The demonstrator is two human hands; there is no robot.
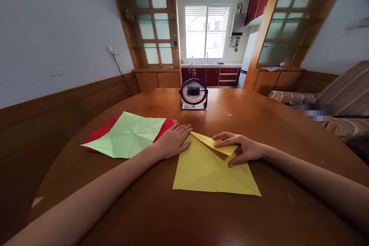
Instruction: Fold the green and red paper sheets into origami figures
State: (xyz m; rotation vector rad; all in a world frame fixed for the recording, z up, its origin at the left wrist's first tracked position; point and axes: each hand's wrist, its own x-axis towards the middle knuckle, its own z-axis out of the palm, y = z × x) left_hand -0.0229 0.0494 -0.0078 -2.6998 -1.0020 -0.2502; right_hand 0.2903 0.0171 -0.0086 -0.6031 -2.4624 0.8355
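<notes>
A sheet of yellow paper point(215, 175) lies on the wooden table in front of me. Its far edge is turned over toward me as a narrow flap point(211, 141), slightly raised with a shadow beneath it. My left hand point(172, 141) rests flat at the paper's far left corner, fingers stretched out. At the right end of the flap, my right hand point(240, 149) has its fingers over the flap and its thumb near the flap's lower edge, holding it. Left of my left hand, a creased light green sheet point(134, 132) lies on top of a red sheet point(100, 133).
A small purple desk fan point(193, 93) stands on the far side of the round table point(184, 219). A small pale scrap point(229, 114) lies right of the fan. A striped sofa point(346, 92) is beyond the table's right side; wood-panelled wall is on the left.
</notes>
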